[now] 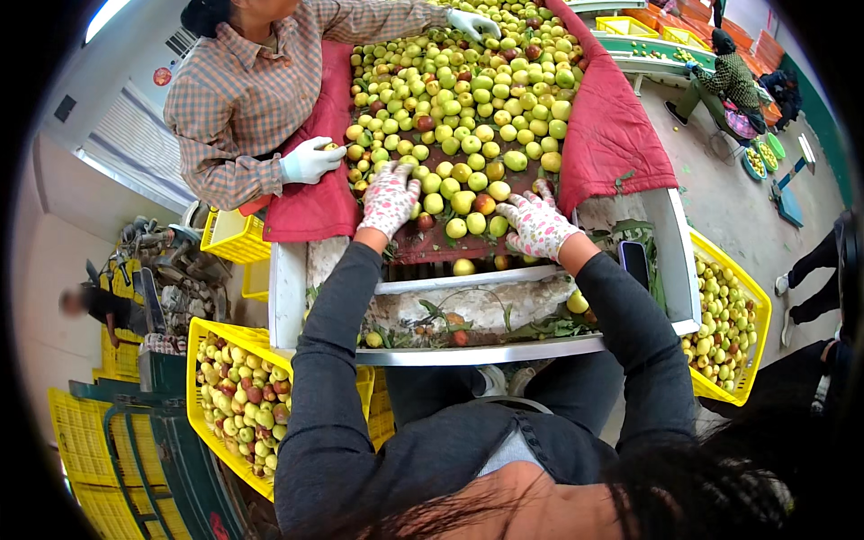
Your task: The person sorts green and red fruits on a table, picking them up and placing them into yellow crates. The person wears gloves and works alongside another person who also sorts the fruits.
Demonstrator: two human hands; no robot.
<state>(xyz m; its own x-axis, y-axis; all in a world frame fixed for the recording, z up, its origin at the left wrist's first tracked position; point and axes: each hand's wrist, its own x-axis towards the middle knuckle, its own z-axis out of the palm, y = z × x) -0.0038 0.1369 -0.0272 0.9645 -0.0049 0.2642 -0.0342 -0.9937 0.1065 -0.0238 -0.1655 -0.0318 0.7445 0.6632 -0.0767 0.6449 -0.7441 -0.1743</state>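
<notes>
Many green and reddish jujube-like fruits lie on a sorting table with a dark red surface and red cloth along its sides. My left hand, in a white floral glove, rests among the fruits at the near left, fingers spread. In a matching glove, my right hand lies over fruits at the near right, its fingers apart; what is under both palms is hidden. Below the surface's near edge is a metal trough with leaves and a few fruits.
A co-worker in a checked shirt reaches over the fruits from the left with white gloves. Yellow crates of fruit stand at the left and right. A phone lies on the table's right ledge. Other people are farther off.
</notes>
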